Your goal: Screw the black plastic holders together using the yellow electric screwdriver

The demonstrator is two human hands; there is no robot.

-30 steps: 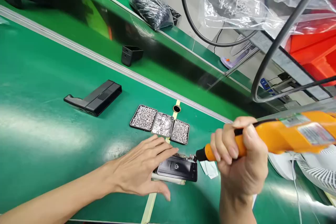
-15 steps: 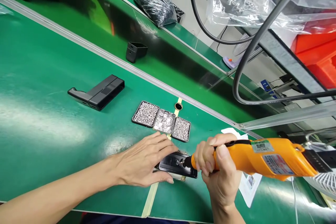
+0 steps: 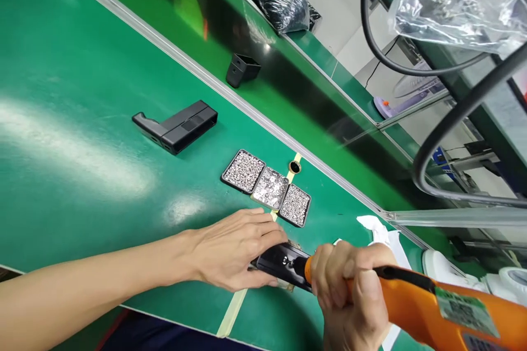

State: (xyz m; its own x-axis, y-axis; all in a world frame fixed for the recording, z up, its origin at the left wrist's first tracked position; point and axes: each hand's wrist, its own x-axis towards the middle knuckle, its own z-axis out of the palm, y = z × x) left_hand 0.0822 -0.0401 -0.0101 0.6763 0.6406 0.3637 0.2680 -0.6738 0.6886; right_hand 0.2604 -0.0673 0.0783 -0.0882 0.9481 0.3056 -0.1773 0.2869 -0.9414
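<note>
My right hand is wrapped round an orange electric screwdriver, held nearly level. Its tip meets a small shiny metal piece, seemingly a screw, inside a long black plastic part. My left hand grips the near left end of that part between thumb and fingers and covers it. Something pale, partly hidden, lies beneath the part. Just beyond my left hand are small trays: one of screws, one of washers and another of small metal pieces.
A black plastic housing with a handle lies on the green table at the left. A small round object sits behind the trays. White paper lies at the right. A grey cable hangs at the upper right.
The view has shifted and turned, so the table things appear moved. The screwdriver's rear end now points lower and nearer me; its tip stays in the black part. Both hands keep their holds.
</note>
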